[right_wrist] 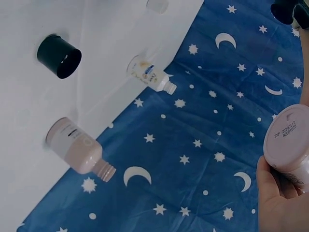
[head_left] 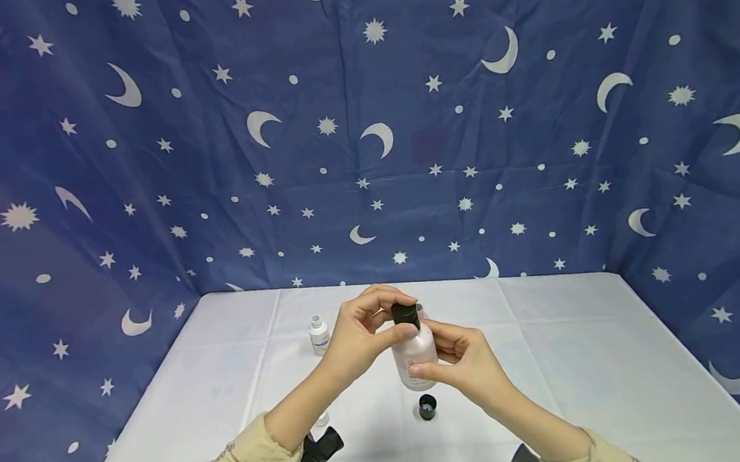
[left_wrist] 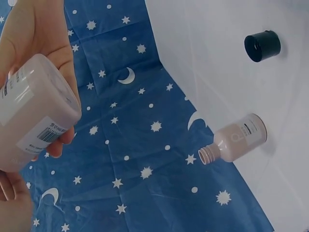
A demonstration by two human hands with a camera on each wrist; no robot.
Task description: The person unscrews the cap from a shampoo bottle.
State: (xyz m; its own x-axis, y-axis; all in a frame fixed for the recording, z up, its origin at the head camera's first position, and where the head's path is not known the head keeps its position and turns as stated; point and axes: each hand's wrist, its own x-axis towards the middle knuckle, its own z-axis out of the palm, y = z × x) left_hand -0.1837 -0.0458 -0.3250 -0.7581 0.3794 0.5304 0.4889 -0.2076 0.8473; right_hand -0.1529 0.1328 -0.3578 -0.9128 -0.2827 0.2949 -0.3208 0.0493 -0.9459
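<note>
Above the table, my right hand grips the body of a pale pink bottle, held slightly tilted. My left hand pinches the black cap on its top between thumb and fingers. Below them a loose black cap lies on the cloth, its hollow side showing. A second pink bottle stands uncapped with its threaded neck bare; in the head view it is mostly hidden behind the held one. To the left is a small white bottle, also uncapped, with a printed label.
A small white cap sits near my left forearm, partly hidden. A white cloth covers the table. Blue curtains with moons and stars enclose its back and sides. Black wrist-worn devices hang under both forearms.
</note>
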